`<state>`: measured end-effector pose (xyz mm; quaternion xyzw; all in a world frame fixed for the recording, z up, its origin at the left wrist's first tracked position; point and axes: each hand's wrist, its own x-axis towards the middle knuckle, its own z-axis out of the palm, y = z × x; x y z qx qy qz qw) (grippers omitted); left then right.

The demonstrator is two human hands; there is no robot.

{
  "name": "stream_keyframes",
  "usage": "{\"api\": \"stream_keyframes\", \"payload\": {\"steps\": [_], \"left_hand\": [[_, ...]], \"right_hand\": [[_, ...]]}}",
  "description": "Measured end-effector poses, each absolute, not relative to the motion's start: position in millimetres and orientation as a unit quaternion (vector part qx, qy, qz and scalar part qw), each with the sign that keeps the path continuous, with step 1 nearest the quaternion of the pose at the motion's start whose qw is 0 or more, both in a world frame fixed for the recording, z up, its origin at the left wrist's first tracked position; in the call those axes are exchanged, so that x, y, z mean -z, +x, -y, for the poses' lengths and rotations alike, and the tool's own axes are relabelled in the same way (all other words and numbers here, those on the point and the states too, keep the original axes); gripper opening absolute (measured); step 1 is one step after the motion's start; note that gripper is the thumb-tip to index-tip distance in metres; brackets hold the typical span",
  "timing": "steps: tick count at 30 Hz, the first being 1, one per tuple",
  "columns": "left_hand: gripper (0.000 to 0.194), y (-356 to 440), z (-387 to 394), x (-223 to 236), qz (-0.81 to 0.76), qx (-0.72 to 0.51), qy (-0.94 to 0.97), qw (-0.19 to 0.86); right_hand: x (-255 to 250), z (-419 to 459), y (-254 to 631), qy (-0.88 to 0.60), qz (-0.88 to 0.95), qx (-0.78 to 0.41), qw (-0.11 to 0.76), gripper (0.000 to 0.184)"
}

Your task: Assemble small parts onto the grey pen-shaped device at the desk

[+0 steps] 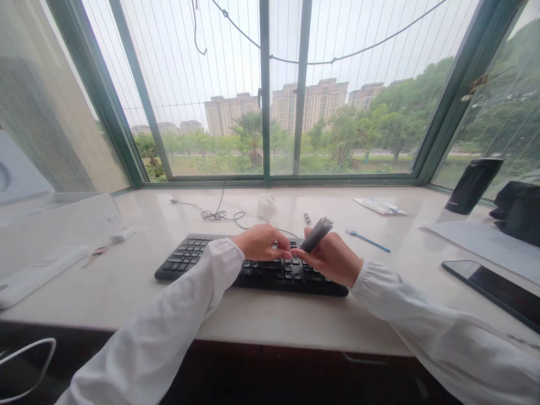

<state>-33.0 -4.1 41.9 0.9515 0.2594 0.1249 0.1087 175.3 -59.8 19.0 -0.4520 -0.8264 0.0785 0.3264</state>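
Observation:
A black keyboard (202,260) lies on a pale stone desk (261,320) below a bay window. My left hand (259,242) rests over the keys near the keyboard's middle, fingers curled and pinched down at the key surface; what they hold, if anything, is hidden. My right hand (333,259) is closed round a slim dark grey tool (317,234) that points up and away, its lower end down at the keys where my left fingertips meet it. Both arms wear white sleeves.
A black cable (217,214) coils behind the keyboard. A blue pen (367,240) lies to the right, a dark phone (493,289) at the right edge, and a black speaker (472,185) near the window. White boxes (54,225) and a small white item (122,234) sit at left.

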Motion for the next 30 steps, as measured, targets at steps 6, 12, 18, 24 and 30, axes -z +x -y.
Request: {"api": "stream_keyframes", "payload": {"steps": [6,12,18,24,30], "left_hand": [[0.022,-36.9,2.8,-46.7,-0.245,-0.097,0.960,0.097],[0.024,-37.2,0.9,-46.5,-0.248,-0.095,0.959,0.097],[0.025,-37.6,1.0,-46.0,-0.256,-0.107,0.956,0.097],[0.025,-37.7,2.0,-47.0,-0.250,-0.107,0.958,0.089],[0.023,-37.6,2.3,-47.8,-0.241,-0.097,0.961,0.090]], "right_hand": [[-20.5,63.6,171.9,-0.444,0.836,-0.074,0.313,0.035],[-18.9,60.2,173.1,-0.447,0.835,-0.077,0.311,0.037],[-18.5,56.4,175.3,-0.452,0.826,-0.123,0.312,0.039],[-18.1,55.8,176.2,-0.446,0.830,-0.122,0.313,0.038],[-17.1,54.4,178.0,-0.432,0.834,-0.141,0.311,0.039]]}}
